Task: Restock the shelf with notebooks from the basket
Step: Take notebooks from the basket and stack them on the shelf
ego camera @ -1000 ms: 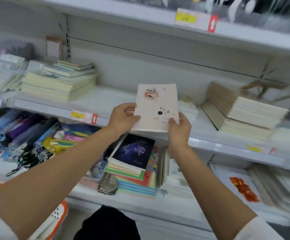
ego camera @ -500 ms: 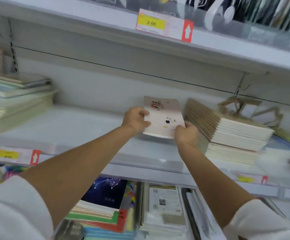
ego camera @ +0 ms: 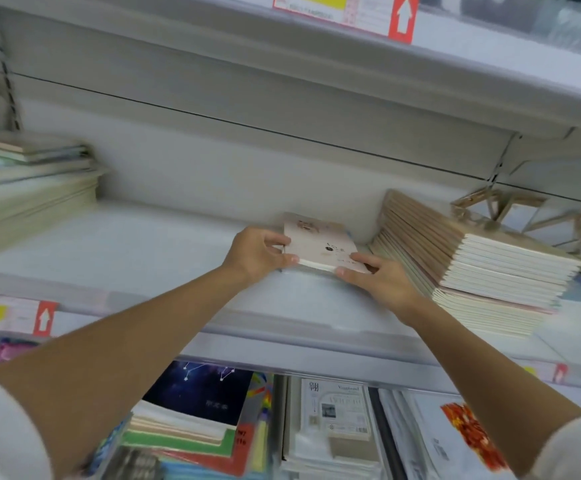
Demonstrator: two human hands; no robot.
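We are grasping the pale pink, paper-covered rectangular notebook (ego camera: 320, 244) with both grips. Our left grip (ego camera: 258, 254) is curling round its near left edge, and our right grip (ego camera: 382, 282) is pinching its near right corner, thumb on the cover. The notebook is lying flat, or nearly so, on the white metal shelf (ego camera: 143, 251), just left of the slumping stack of brown-covered notebooks (ego camera: 472, 265). Its long axis is running away from us toward the back of the shelf, roughly parallel to that stack's left side. The right grip is the one nearer the stack, close beside its lower books. We are judging the coming move to be a short push straight back along that axis, then a release. Drifting toward the stack could catch its leaning edge.
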